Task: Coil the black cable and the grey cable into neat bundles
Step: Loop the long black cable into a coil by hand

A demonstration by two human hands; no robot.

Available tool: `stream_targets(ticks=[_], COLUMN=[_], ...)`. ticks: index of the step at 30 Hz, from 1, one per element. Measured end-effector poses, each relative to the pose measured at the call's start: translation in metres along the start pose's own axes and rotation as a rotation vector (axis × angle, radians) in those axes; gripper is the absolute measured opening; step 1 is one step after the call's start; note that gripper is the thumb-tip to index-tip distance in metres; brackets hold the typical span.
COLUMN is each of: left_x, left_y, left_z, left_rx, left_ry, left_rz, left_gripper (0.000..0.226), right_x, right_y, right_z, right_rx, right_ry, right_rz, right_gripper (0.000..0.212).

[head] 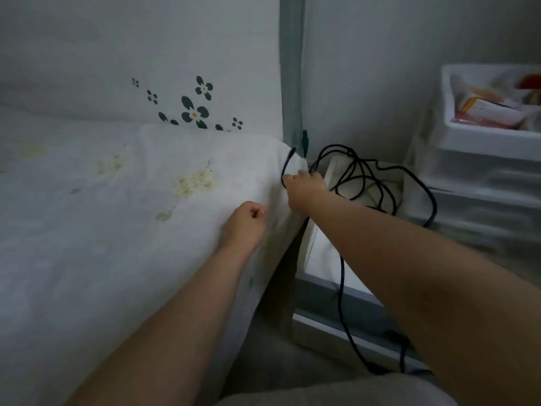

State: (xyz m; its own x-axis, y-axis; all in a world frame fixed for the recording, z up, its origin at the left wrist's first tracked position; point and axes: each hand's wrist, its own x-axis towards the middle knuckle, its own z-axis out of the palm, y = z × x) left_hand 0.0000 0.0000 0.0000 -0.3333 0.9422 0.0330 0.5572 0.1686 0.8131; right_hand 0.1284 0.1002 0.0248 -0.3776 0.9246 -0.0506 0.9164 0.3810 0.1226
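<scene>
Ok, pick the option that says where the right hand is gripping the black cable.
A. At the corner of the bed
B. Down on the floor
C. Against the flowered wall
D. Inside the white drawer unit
A: the right hand pinches the black cable at the bed corner, loose loops trailing behind.

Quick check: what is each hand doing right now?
Left hand: closed in a loose fist, holding nothing visible.
Right hand: closed on the black cable.
</scene>
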Motion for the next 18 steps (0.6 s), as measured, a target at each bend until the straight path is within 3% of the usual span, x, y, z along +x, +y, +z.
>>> stream_targets(ticks=[5,9,11,15,18], left_x=[0.014,0.016,0.016,0.004,-0.019], left_y=[-0.016,-0.013,-0.010,0.008,0.030], left_z=[0.003,-0.003,-0.008,-0.016,-0.021], left_rx=[-0.038,-0.054,-0.054,-0.061,0.016], left_ry=[0.005,0.022,0.015,0.043,0.039], left_rz=[-0.040,-0.009,0.015,0.091,0.169], left_gripper=[0.012,0.011,0.013,0.043,0.057], right_x=[0.021,0.017,0.009,-0.013,-0.041], right_y=[0.014,0.010,0.008,0.015,0.027], right_z=[0.004,-0.004,-0.011,-0.027,-0.041], right_rx=[-0.155,-0.286,-0.324,-0.208,-0.097], right_ry=[-0.150,-0.166,-0.052,0.294,0.705], right_rz=[0.069,0.023,-0.026,-0.151,-0.334], right_gripper=[0.064,0.021,0.019,0.039,0.039])
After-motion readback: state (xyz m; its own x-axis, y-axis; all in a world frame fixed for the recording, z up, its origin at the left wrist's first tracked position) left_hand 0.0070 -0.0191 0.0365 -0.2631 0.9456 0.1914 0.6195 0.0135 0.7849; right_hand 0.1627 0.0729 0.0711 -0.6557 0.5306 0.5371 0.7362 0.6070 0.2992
